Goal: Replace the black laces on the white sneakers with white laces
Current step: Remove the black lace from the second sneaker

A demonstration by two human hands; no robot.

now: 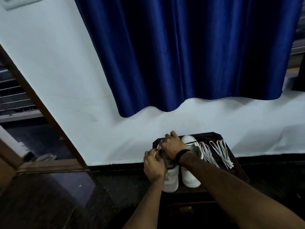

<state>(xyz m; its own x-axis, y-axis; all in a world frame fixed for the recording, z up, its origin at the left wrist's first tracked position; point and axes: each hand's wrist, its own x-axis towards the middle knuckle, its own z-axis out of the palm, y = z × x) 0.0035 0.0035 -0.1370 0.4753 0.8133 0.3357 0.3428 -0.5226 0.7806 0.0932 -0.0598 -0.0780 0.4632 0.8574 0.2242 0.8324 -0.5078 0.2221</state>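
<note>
Two white sneakers stand side by side on a dark stool [237,164]: the left sneaker [171,177] under both hands, the right sneaker [190,174] with a black lace [191,142] crossing it. Two bundles of white laces [214,152] lie beside them. The left hand [152,164] pinches at the left sneaker's eyelets; the right hand [171,147] curls over its front, its grip hidden

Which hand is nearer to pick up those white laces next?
The right hand, probably. The white laces lie right of both sneakers, on that arm's side. The left hand works at the left sneaker, farthest from them.
</note>
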